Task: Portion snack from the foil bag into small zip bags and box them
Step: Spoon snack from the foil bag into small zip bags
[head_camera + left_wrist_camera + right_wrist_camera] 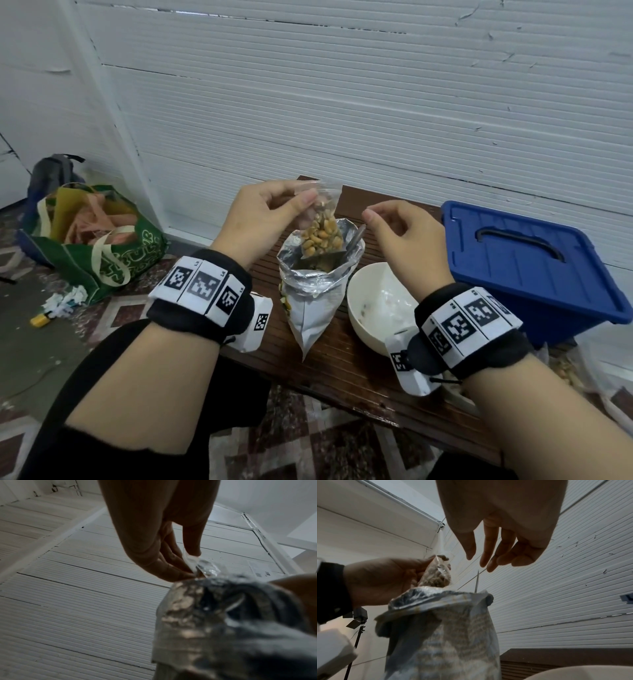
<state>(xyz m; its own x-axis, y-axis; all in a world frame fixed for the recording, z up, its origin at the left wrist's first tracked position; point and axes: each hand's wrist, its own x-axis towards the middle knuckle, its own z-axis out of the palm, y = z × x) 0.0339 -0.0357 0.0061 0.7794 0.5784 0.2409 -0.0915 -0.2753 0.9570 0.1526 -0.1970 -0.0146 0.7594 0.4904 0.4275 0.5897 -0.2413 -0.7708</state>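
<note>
White ribbed wall panels stand behind the low brown slatted table [342, 363] you work at. From the head view, your left hand [260, 219] holds a small zip bag [322, 222] of peanuts up by its top, thumb and fingers pinching the clear plastic, directly above the open mouth of the foil bag [308, 298]. That foil bag stands upright on the table, and a metal spoon [352, 240] leans inside it, handle sticking out toward your right. Your right hand [400, 233] hovers just beside the spoon handle, fingers loosely curled and holding nothing. A white bowl [370, 308] sits just right of the foil bag, and a blue lidded box [527, 270] lies further right. On the floor at left are a green tote [102, 246] and a grey backpack [51, 174].

From the left wrist view, your fingers [171, 566] close on the crinkled clear top of the zip bag [205, 568], with the foil bag's blurred rim [205, 615] close below.

From the right wrist view, your right hand [496, 536] hangs relaxed and empty over the spoon's thin handle [476, 581]. Your left hand [385, 578] grips the filled zip bag [436, 574] just above the foil bag [440, 635]. The bowl's rim [573, 672] shows at the lower right.
</note>
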